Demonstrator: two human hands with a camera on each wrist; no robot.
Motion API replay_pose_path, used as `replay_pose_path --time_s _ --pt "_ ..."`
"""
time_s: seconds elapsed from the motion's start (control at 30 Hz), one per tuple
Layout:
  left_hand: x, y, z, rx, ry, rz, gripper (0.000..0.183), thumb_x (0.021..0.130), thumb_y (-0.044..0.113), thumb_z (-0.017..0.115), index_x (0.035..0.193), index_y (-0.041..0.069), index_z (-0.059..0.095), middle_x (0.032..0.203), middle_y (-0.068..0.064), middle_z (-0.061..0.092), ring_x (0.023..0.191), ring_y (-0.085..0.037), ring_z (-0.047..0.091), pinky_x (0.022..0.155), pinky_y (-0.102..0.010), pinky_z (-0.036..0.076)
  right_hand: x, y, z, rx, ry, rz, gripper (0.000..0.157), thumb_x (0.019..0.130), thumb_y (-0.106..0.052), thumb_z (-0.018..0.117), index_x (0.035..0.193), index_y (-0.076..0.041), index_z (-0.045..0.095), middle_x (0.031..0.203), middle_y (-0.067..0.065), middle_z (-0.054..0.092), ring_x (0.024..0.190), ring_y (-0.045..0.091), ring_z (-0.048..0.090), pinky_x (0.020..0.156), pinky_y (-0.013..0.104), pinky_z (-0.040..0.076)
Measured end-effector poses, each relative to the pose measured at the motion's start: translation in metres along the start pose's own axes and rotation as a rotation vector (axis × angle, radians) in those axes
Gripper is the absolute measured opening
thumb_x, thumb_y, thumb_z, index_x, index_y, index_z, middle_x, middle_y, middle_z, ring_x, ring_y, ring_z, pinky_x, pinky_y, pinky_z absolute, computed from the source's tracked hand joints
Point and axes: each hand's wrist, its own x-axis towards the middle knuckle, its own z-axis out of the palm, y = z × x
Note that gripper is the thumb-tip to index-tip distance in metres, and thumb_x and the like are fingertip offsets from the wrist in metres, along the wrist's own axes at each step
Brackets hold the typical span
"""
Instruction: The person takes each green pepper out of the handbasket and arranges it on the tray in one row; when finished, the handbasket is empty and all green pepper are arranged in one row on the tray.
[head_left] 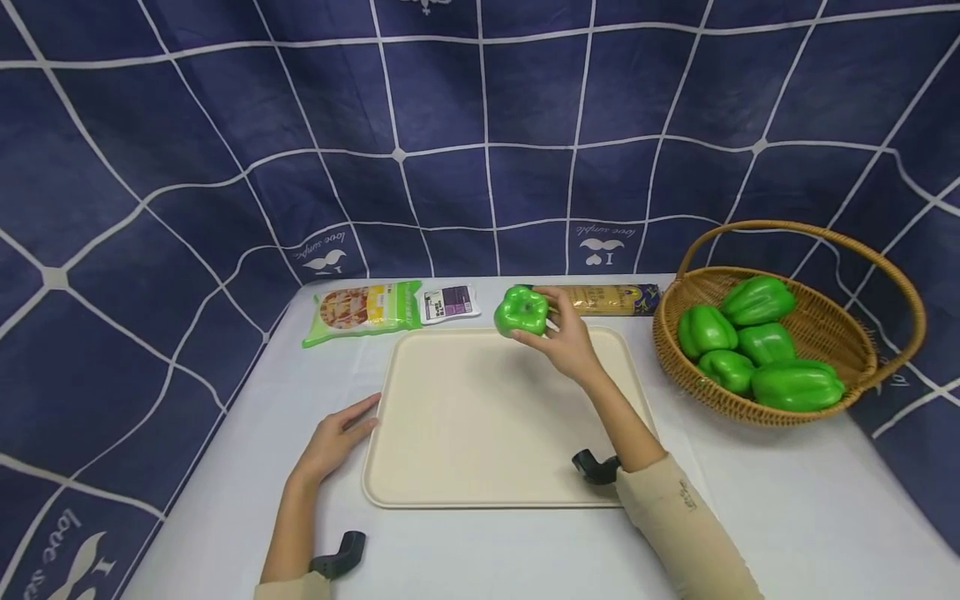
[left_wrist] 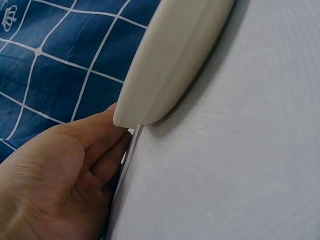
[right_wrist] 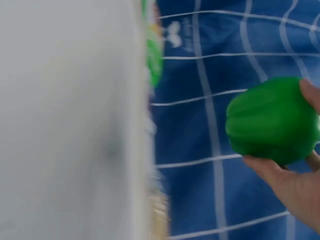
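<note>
My right hand (head_left: 567, 339) holds a green bell pepper (head_left: 521, 311) by its side, above the far part of a cream tray (head_left: 480, 417). The right wrist view shows the same pepper (right_wrist: 272, 120) with thumb and fingers on either side of it. At the tray's left edge is my left hand (head_left: 335, 442), its fingers extended. In the left wrist view the fingertips of that hand (left_wrist: 65, 170) touch the end of the tray's rim (left_wrist: 165, 55). A wicker basket (head_left: 858, 329) with several more green bell peppers (head_left: 797, 385) stands to the right of the tray.
Behind the tray lie a green-and-yellow food packet (head_left: 367, 310), a small white and purple packet (head_left: 448, 303) and a long golden packet (head_left: 611, 299). A white cloth (head_left: 480, 554) covers the table. Dark blue checked fabric (head_left: 525, 100) hangs behind; the basket's tall handle (head_left: 911, 312) arches upward.
</note>
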Motion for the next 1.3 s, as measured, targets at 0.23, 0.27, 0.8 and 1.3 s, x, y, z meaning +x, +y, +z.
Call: replay_pose_path --time_s 0.23,0.27,0.8,1.3 --pt "-0.001 0.001 -0.001 -0.005 0.0 0.013 0.048 0.088 0.039 0.059 0.132 0.022 0.052 0.136 -0.007 0.048 0.129 -0.032 0.037 0.105 -0.053 0.026 0.025 0.056 0.036 0.07 -0.044 0.128 0.074 0.076 -0.017 0.078 0.137 -0.01 0.037 0.133 0.016 0.041 0.12 0.035 0.047 0.095 0.04 0.045" --pt "-0.002 0.001 -0.001 -0.002 0.0 0.013 0.048 0.088 0.039 0.059 0.132 0.022 0.052 0.136 -0.007 0.048 0.129 -0.032 0.037 0.105 -0.054 0.026 0.026 0.06 0.039 0.071 -0.045 0.142 0.073 0.076 -0.016 0.078 0.137 -0.01 0.038 0.133 0.016 0.042 0.119 0.034 0.048 0.095 0.039 0.045" --pt "-0.001 0.002 -0.001 -0.003 0.001 -0.006 0.047 0.089 0.04 0.059 0.132 0.022 0.053 0.137 -0.007 0.047 0.129 -0.033 0.036 0.105 -0.055 0.025 0.025 0.078 0.088 0.032 -0.151 0.209 0.08 0.075 -0.026 0.078 0.142 -0.015 0.037 0.133 0.014 0.046 0.119 0.034 0.048 0.096 0.037 0.043" --pt "-0.002 0.001 -0.001 -0.019 -0.008 -0.01 0.047 0.089 0.04 0.058 0.132 0.022 0.052 0.137 -0.005 0.047 0.129 -0.031 0.036 0.105 -0.054 0.025 0.036 0.052 0.166 -0.027 -0.248 0.137 0.078 0.076 -0.027 0.077 0.141 -0.009 0.036 0.131 0.011 0.048 0.112 0.026 0.052 0.093 0.031 0.045"
